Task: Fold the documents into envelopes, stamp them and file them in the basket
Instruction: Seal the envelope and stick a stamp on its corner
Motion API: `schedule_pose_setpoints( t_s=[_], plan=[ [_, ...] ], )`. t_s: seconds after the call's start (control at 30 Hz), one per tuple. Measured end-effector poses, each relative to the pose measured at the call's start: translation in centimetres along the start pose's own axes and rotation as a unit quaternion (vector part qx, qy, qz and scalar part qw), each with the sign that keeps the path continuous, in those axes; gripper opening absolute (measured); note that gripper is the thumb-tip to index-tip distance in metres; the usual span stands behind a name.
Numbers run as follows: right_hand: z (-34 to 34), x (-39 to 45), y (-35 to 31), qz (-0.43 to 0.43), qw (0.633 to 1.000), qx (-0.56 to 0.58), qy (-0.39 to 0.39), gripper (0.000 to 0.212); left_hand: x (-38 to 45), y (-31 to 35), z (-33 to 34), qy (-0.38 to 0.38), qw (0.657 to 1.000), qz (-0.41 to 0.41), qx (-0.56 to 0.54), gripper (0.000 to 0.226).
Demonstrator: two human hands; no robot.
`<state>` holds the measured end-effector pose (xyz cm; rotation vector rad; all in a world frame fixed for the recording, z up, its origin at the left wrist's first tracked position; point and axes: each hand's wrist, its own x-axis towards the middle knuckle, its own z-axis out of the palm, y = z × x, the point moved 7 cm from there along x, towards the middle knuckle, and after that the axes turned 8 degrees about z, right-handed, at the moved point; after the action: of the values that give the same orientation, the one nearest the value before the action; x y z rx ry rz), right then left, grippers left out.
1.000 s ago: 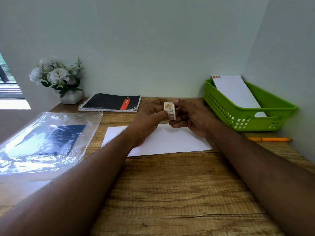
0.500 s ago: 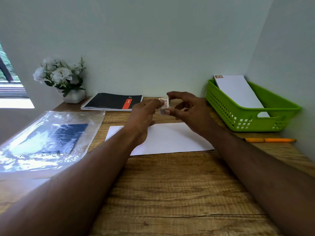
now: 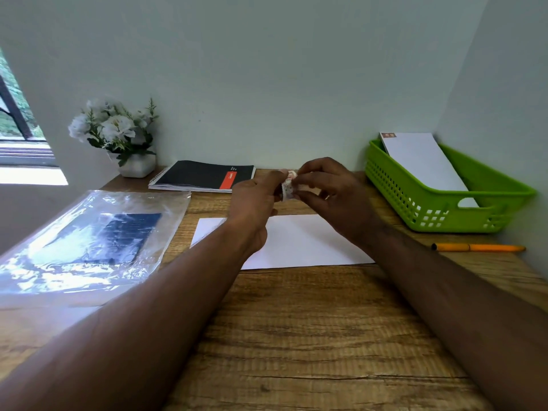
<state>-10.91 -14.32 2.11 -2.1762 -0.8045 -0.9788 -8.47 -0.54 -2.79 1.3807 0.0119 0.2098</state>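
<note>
A small postage stamp (image 3: 289,185) is pinched between the fingertips of my left hand (image 3: 255,203) and my right hand (image 3: 329,194), held above the desk. Below the hands a white envelope (image 3: 299,243) lies flat on the wooden desk. At the right stands a green basket (image 3: 421,197) with a stamped white envelope (image 3: 421,161) leaning inside it, its stamp at the upper left corner.
A clear plastic sleeve (image 3: 89,241) with a dark sheet inside lies at the left. A black spiral notebook (image 3: 204,175) and a white flower pot (image 3: 118,137) stand along the back wall. An orange pen (image 3: 477,248) lies in front of the basket.
Both hands have kept working the stamp between the fingertips, lifting it a little; the stamp now looks bent or partly peeled. The view has drifted slightly.
</note>
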Motion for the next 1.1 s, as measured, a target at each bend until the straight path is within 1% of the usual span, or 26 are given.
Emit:
schedule_pose_setpoints(
  t_s=[0.1, 0.2, 0.33, 0.5, 0.63, 0.77, 0.9, 1.0, 1.03, 1.1],
  plan=[
    [0.1, 0.0, 0.6, 0.042, 0.998, 0.038, 0.003, 0.013, 0.2, -0.1, -0.2, 0.009, 1.000, -0.001, 0.013, 0.020],
    [-0.3, 0.2, 1.3, 0.089, 0.994, 0.061, 0.028, 0.022, 0.4, -0.1, -0.3, 0.012, 1.000, 0.001, 0.026, 0.024],
    [0.0, 0.2, 1.2, 0.064, 0.997, 0.039, 0.013, 0.013, 0.3, 0.0, 0.0, 0.003, 1.000, 0.011, 0.025, 0.015],
    [0.0, 0.2, 0.2, 0.009, 0.999, -0.034, 0.010, 0.011, 0.1, 0.2, 0.1, -0.001, 1.000, 0.016, 0.026, 0.015],
    [0.3, 0.2, -0.2, 0.003, 0.998, -0.055, -0.008, 0.011, -0.4, 0.3, 0.2, -0.003, 1.000, 0.016, 0.021, 0.014],
    [0.4, 0.1, -0.4, 0.012, 0.999, -0.013, -0.027, 0.007, -0.3, 0.2, 0.1, -0.003, 1.000, 0.013, 0.027, 0.013],
    [0.6, 0.0, -0.8, 0.003, 0.998, 0.027, -0.057, 0.006, -0.2, 0.1, -0.3, 0.006, 1.000, 0.002, 0.029, 0.015],
    [0.9, -0.2, -1.5, 0.001, 0.993, 0.081, -0.087, 0.002, 0.3, 0.1, -1.0, 0.023, 1.000, -0.012, -0.003, 0.013],
    [0.9, -0.1, -1.7, 0.014, 0.990, 0.104, -0.091, 0.003, 0.6, 0.3, -1.5, 0.032, 0.999, -0.012, -0.012, 0.014],
    [0.8, -0.1, -1.1, 0.076, 0.979, 0.166, -0.086, 0.012, 1.5, 0.9, -2.8, 0.060, 0.998, 0.004, -0.003, 0.017]
  ],
)
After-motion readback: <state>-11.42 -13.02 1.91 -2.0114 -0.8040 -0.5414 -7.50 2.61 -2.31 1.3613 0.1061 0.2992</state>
